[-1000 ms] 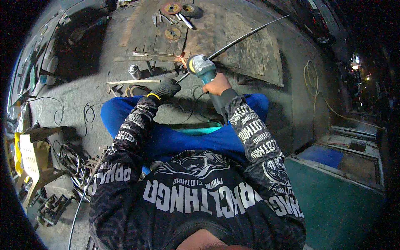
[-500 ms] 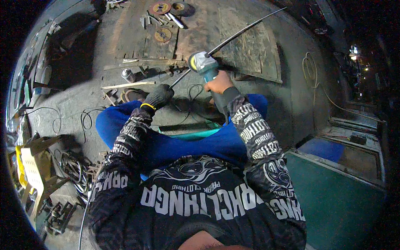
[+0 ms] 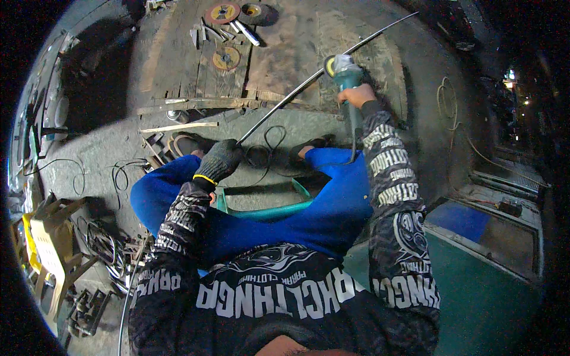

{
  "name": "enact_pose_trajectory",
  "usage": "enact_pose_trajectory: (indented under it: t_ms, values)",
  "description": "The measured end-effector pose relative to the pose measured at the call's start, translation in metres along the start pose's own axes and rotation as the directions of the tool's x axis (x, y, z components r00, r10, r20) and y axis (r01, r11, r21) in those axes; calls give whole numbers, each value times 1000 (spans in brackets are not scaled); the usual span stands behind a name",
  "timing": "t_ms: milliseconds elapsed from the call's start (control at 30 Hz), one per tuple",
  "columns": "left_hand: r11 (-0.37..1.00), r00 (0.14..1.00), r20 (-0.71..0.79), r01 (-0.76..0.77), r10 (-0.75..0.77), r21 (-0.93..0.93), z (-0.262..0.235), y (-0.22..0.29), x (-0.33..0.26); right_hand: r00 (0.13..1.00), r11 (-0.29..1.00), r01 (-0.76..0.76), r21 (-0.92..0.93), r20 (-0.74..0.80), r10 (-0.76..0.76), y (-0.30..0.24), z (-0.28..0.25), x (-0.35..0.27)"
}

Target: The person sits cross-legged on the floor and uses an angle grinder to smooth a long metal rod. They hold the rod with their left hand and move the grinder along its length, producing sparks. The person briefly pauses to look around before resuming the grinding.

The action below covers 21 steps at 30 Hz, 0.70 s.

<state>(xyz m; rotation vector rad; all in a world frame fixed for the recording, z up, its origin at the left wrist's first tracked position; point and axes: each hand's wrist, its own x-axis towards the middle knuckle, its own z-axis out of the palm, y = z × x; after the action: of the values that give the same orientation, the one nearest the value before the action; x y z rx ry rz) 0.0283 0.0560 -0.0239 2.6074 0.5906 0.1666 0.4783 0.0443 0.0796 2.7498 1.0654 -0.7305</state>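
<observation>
Dim conc. floor (image 3: 424,139) w/ wood boards (image 3: 279,59) on it. L hand (image 3: 221,159), gloved, curled round lower end of metal rod (image 3: 279,107), which slants up-right over boards. R hand (image 3: 358,95), bare, wrapped round grinder (image 3: 348,77); its disc (image 3: 331,65) right by rod, can't tell if touching.

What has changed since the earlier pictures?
The right hand has carried the angle grinder farther out along the metal rod, forward and to the right. The earlier sparks no longer show. Nothing was let go; the gloved left hand still grips the rod's near end.
</observation>
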Motion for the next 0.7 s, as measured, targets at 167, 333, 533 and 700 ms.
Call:
enact_pose_trajectory:
  t_ms: [167,333,533,700]
  values:
    - [828,882,243,465,-404,-312,-31,16,16,976,924,215,-317,94,-195,20,-23,72]
    - [746,794,322,601,-515,-287,-44,23,25,962,945,262,-198,130,-240,13,-64,96]
    - [792,849,265,524,-456,-314,-36,19,24,992,992,102,70,71,-107,2,-68,79]
    - [817,864,207,502,-459,-283,-39,26,14,993,993,114,18,21,-115,-15,-44,37]
